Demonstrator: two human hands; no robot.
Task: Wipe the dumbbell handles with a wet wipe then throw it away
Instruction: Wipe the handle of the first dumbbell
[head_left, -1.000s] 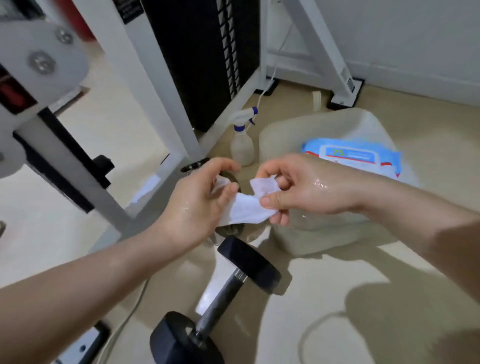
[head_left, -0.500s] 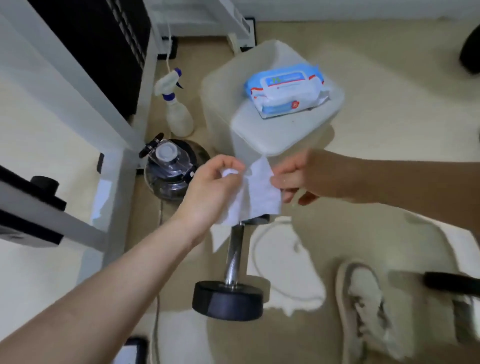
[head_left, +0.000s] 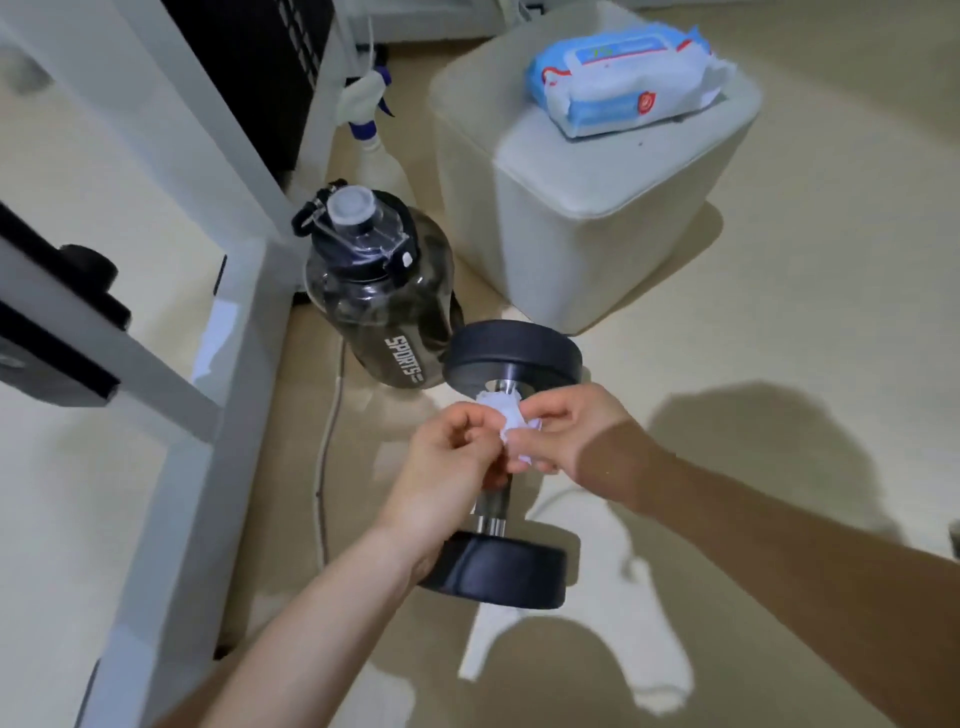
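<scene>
A black dumbbell (head_left: 511, 356) with a metal handle (head_left: 493, 506) lies on the beige floor, one head far, one near. Just above the handle's upper part, both my hands hold a bunched white wet wipe (head_left: 506, 415). My left hand (head_left: 447, 462) pinches it from the left and my right hand (head_left: 566, 434) pinches it from the right. The hands hide the middle of the handle. Whether the wipe touches the metal I cannot tell. A blue and white pack of wet wipes (head_left: 623, 78) lies on a cream lidded bin (head_left: 597, 249) beyond the dumbbell.
A large dark sports water bottle (head_left: 379, 291) stands just left of the dumbbell's far head. A spray bottle (head_left: 366, 111) stands behind it. A white gym machine frame (head_left: 156, 332) with black weight plates fills the left side. A thin cable (head_left: 327, 467) runs along the floor.
My hands came down to the dumbbell handle and bunched the wipe, which was spread out between them before. The camera tilted down and closer.
</scene>
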